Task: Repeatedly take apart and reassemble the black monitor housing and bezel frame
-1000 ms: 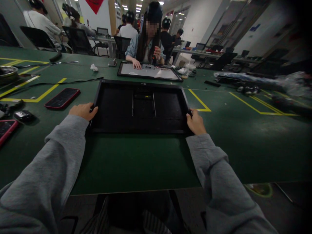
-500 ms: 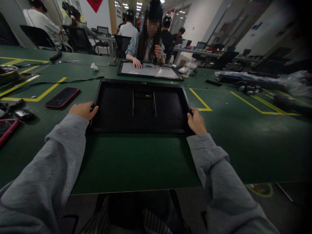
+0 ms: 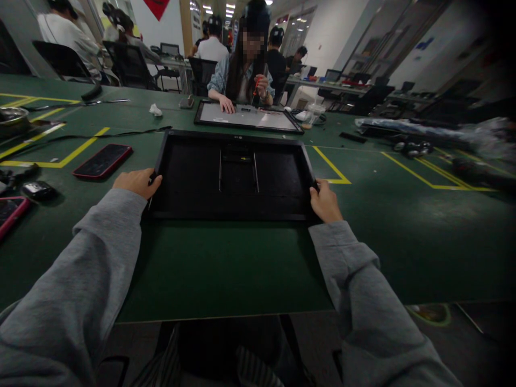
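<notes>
A black monitor housing (image 3: 185, 172), shallow and tray-like with a raised rim, lies in front of me on the green table. Its hollow side faces up, and two thin metal strips run along a recess in its middle. My left hand (image 3: 139, 184) is closed around the left rim, thumb on top. On the opposite side my right hand (image 3: 324, 202) grips the right rim, with its thumb along the edge. The fingertips under both rims are hidden. Left of the housing, close to my left hand, lies a phone (image 3: 103, 162) in a red case.
Across the green table (image 3: 234, 269) a co-worker holds a red screwdriver (image 3: 256, 88) over a flat display panel (image 3: 266, 119). A lidded plastic cup (image 3: 314, 114) stands beside it. At left are a computer mouse (image 3: 39, 190) and a second phone (image 3: 11, 212); plastic-wrapped parts (image 3: 415, 130) lie at right.
My hands and the housing stay practically where they were. Across the table, the co-worker's hand with the screwdriver has shifted slightly.
</notes>
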A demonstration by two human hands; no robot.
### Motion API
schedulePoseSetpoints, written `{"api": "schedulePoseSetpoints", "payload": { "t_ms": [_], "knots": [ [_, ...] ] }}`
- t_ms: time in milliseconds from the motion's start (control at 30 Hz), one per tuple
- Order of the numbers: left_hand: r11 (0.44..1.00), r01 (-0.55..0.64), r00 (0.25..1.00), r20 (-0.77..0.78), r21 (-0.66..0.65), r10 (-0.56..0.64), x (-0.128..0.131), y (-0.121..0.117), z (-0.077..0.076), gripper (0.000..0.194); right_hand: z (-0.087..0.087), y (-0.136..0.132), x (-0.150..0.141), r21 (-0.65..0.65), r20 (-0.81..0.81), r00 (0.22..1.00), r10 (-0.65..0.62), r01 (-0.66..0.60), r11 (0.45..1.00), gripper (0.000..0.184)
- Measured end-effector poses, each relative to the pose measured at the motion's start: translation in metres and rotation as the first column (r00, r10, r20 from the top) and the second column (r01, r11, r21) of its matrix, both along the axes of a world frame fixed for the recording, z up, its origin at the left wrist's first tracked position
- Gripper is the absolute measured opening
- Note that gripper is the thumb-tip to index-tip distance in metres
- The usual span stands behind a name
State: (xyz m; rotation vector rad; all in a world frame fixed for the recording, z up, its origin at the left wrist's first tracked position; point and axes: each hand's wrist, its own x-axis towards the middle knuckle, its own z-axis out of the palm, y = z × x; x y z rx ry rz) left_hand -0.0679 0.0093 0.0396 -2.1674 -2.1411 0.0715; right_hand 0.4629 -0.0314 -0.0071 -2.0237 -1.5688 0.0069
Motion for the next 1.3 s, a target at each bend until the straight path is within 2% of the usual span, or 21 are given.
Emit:
{"api": "schedulePoseSetpoints", "payload": {
  "t_ms": [233, 833, 1300],
  "knots": [
    [1.000, 0.011, 1.000, 0.005, -0.004, -0.011, 0.0024, -0.0029, 0.0036, 0.058, -0.0007, 0.0006, 0.0009, 0.004, -0.016, 1.000, 0.006, -0.006, 1.000, 0.051],
    [1.000, 0.008, 1.000, -0.009, -0.007, -0.008, -0.0026, 0.0025, -0.0020, 0.059, -0.0011, -0.0002, 0.0009, 0.026, -0.003, 1.000, 0.006, -0.006, 1.000, 0.048],
    [1.000, 0.018, 1.000, -0.022, -0.012, -0.018, -0.0010, 0.0012, 0.0003, 0.060, -0.0021, 0.0009, 0.0020, 0.030, 0.002, 1.000, 0.010, -0.010, 1.000, 0.050]
  ]
}}
